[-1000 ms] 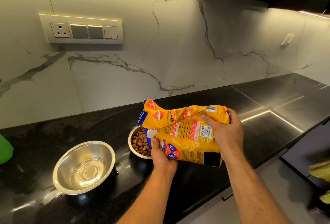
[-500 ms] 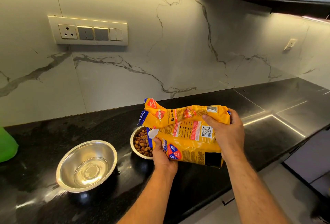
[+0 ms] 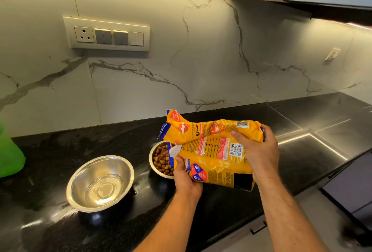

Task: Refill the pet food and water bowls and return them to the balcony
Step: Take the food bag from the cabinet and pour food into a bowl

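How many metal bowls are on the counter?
2. One bowl sits left, holding clear water. The other sits right of it, holding kibble, partly hidden behind the yellow bag. None others show.

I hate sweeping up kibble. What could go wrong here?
The yellow pet food bag, gripped by the left hand and right hand, hides part of the kibble bowl, so overfilling could go unseen. Its torn mouth looks crumpled, so kibble might spill onto the black counter.
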